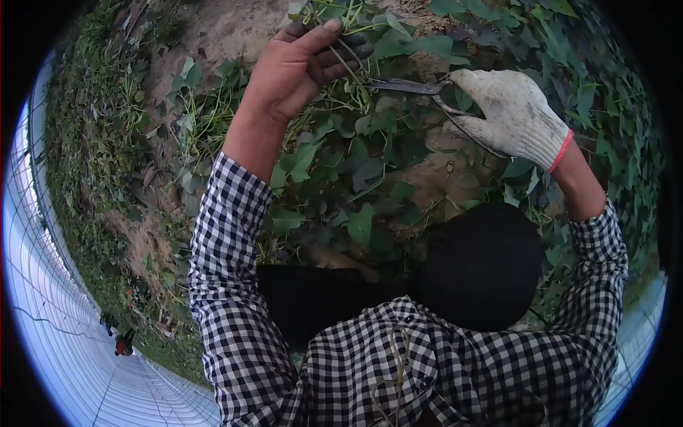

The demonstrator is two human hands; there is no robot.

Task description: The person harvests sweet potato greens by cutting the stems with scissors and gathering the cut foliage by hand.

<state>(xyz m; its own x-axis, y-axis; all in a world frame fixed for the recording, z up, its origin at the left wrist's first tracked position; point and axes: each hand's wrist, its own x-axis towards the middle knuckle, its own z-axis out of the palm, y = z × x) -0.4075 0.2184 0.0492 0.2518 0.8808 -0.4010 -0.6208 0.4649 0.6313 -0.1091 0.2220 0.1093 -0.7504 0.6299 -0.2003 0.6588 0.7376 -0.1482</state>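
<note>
Bare and soiled at the fingertips, my left hand (302, 67) pinches green vine stems (341, 53) at the top centre. My right hand (509, 114), in a dirty white knit glove with a red cuff edge, holds dark metal scissors (413, 87) by the handles. The blades point left, and their tips are near the stems just below my left fingers. Cut or loose-looking stems (206, 128) lie in a bundle left of my left forearm. Broad green leaves (359, 224) spread beneath both hands.
My bent knee in black cloth (484, 267) is at lower centre-right. Leafy vines (605, 107) cover the right side, and brown soil (206, 35) shows at upper left. Far off at lower left is a person in red (124, 344), beside pale ribbed sheeting (71, 341).
</note>
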